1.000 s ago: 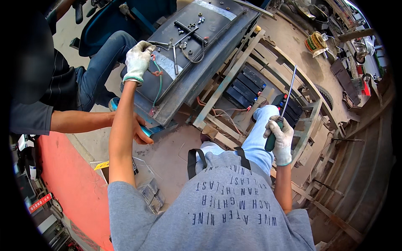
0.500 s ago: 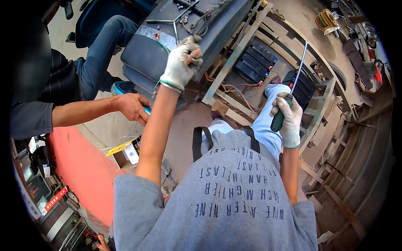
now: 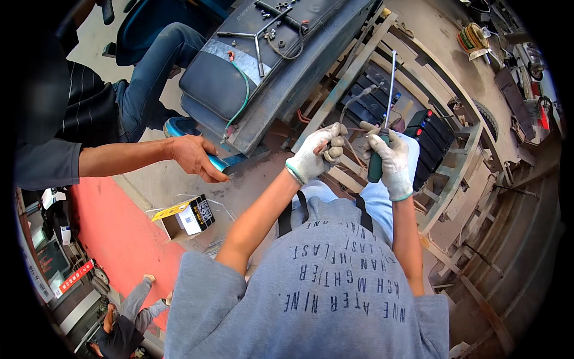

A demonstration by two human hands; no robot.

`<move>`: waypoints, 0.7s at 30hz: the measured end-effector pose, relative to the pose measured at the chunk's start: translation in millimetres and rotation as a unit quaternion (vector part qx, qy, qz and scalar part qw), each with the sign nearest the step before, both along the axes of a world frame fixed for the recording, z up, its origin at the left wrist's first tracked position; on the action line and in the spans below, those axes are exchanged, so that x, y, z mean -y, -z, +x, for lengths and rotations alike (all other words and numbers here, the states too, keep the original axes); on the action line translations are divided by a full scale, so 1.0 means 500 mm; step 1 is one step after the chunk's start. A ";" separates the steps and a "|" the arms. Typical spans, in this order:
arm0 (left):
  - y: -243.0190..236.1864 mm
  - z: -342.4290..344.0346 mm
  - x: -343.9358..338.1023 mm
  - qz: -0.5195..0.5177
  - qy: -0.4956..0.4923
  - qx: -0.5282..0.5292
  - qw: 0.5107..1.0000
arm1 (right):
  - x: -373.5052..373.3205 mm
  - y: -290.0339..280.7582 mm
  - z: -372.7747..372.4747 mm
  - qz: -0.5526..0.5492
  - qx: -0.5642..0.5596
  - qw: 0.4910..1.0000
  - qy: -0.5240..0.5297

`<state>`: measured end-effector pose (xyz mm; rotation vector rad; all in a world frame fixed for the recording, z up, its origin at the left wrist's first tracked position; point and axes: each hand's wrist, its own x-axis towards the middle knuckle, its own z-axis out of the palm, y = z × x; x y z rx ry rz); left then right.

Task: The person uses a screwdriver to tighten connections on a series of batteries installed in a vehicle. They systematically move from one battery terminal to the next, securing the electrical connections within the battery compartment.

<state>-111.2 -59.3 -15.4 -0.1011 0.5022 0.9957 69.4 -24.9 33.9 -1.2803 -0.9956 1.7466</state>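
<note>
My gloved left hand (image 3: 317, 152) is closed round a thin grey piece, possibly a tool, whose upper end (image 3: 365, 91) is too indistinct to name. My gloved right hand (image 3: 393, 161) grips a long screwdriver (image 3: 375, 167) by its green handle, shaft pointing up, close beside my left hand. Beyond them, black batteries (image 3: 424, 146) with red and blue terminals sit in a metal frame (image 3: 454, 191). Up-left, a black padded panel (image 3: 212, 81) bears a Y-shaped socket wrench (image 3: 257, 49), a T-handle tool, nuts and cables; a green wire (image 3: 245, 90) runs down it.
A co-worker's bare hand (image 3: 197, 155) rests by a blue curved part (image 3: 224, 160) at left. An open box (image 3: 185, 218) lies on the ground. Another person (image 3: 122, 323) is on the red surface (image 3: 113, 233) at lower left. A yellow bucket (image 3: 472, 42) stands upper right.
My left hand has moved from over the black panel down and right to beside my right hand, now holding the grey piece. A second person has come into view at lower left.
</note>
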 end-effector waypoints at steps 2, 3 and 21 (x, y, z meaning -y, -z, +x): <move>0.014 0.003 0.008 0.028 0.015 -0.001 0.999 | -0.020 0.006 -0.042 -0.016 -0.035 0.998 -0.048; 0.014 0.008 0.018 0.023 0.020 -0.011 0.999 | -0.022 0.010 -0.052 -0.028 -0.050 0.996 -0.068; 0.008 -0.335 0.022 0.008 0.098 -0.943 0.318 | -0.250 0.046 -0.530 0.031 0.010 0.999 0.018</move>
